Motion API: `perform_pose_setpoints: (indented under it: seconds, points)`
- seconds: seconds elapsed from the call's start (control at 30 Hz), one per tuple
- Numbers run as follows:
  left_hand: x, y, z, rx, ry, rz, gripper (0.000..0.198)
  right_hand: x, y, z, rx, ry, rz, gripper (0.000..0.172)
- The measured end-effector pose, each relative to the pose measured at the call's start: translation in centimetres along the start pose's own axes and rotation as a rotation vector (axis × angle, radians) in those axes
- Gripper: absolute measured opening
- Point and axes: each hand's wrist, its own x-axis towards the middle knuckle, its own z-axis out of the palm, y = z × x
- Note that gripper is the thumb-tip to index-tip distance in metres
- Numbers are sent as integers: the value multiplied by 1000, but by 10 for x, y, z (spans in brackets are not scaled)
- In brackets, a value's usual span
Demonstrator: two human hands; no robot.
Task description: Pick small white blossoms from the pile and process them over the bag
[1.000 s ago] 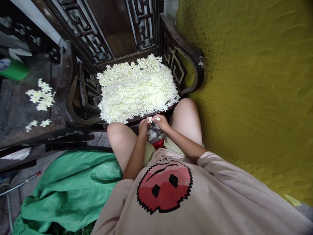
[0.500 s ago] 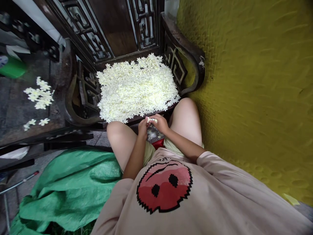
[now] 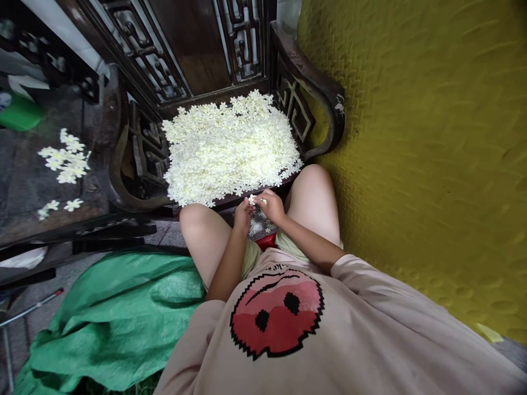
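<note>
My left hand [image 3: 242, 215] is held above my lap between the knees, its fingers curled and pressed together. Whatever they pinch is too small to make out. Facing it, my right hand [image 3: 272, 207] is closed on small white flowers, and one white flower [image 3: 252, 199] shows at its fingertips, close to the left fingertips. Just beyond both hands, a thick heap of white flowers [image 3: 234, 148] covers the seat of a dark wooden armchair [image 3: 206, 41].
At left, a few loose flowers [image 3: 66, 159] lie on a dark wooden surface [image 3: 24, 181] near a green container [image 3: 20, 112]. Green sheeting [image 3: 119, 312] spreads beside my left leg. A yellow textured mat [image 3: 411, 164] stands along the right. Some fallen flowers [image 3: 257, 225] lie below my hands.
My left hand has shifted slightly to the right. The flower between the hands has turned so its petals show more, and the fingertips sit a little differently around it.
</note>
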Motion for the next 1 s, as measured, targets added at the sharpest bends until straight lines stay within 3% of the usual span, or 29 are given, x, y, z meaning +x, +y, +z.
perform_pose_setpoints:
  seconds: [0.27,0.5,0.6,0.7,0.83,0.9,1.0]
  points:
    - [1,-3,2,52,22,38,36,6,0,1,223,25,137,24]
    - [2,-9,2,175,179,63,40,11,3,0,359,92,261,33]
    - [2,-10,1,167,236,42,40,44,9,-18,331,199,240,36]
    - [2,-11,0,158,256,28,39,108,25,-47,252,360,139,39]
    - [1,-11,-1,171,248,10,40,185,53,-86,146,391,73,48]
    - [1,-10,0,173,253,0,40,192,59,-93,63,361,162,52]
    - [1,-9,0,169,253,-6,41,155,52,-83,-26,235,172,49]
